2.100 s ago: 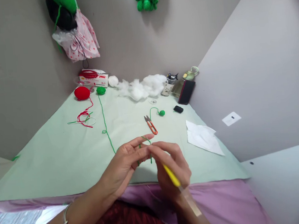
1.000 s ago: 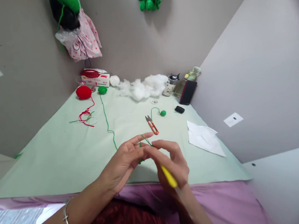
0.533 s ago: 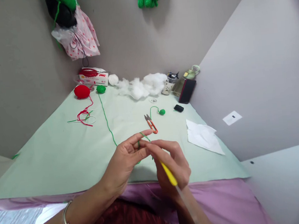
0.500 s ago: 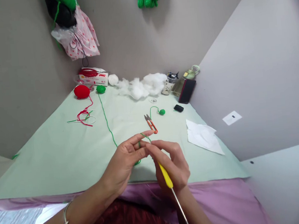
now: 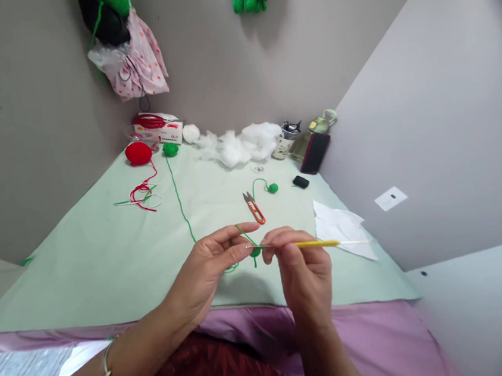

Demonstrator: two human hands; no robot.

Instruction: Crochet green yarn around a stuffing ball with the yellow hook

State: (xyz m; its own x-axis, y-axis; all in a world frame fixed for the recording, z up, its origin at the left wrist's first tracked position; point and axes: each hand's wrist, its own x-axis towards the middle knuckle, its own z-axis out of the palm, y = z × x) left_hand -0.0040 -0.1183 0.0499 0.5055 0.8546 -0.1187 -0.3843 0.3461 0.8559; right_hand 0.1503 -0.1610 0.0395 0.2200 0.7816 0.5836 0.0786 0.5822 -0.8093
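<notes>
My right hand [image 5: 301,260] grips a crochet hook with a yellow handle [image 5: 317,243], held almost level. The hook's thin metal tip reaches left to my left thumb. Green yarn [image 5: 247,235] runs over the outstretched index finger of my left hand [image 5: 213,258], whose thumb and other fingers are closed on the work. A small green crochet piece [image 5: 255,252] hangs between the two hands, with a short tail below it. From the green yarn ball [image 5: 170,150] a strand [image 5: 179,201] leads to my left hand. Orange thread snips [image 5: 255,209] lie just beyond my fingertips.
White stuffing [image 5: 242,145] lies along the back wall, beside a cup of pens [image 5: 283,143] and a leaning phone [image 5: 315,152]. Red yarn [image 5: 138,153] sits at back left. A small green crocheted ball [image 5: 273,188], a black case [image 5: 301,181] and white paper [image 5: 342,229] lie rightward.
My right hand has turned and shifted right, bringing the hook from steeply slanted to nearly level. The green crochet piece now shows between my hands. My left hand has stayed almost still.
</notes>
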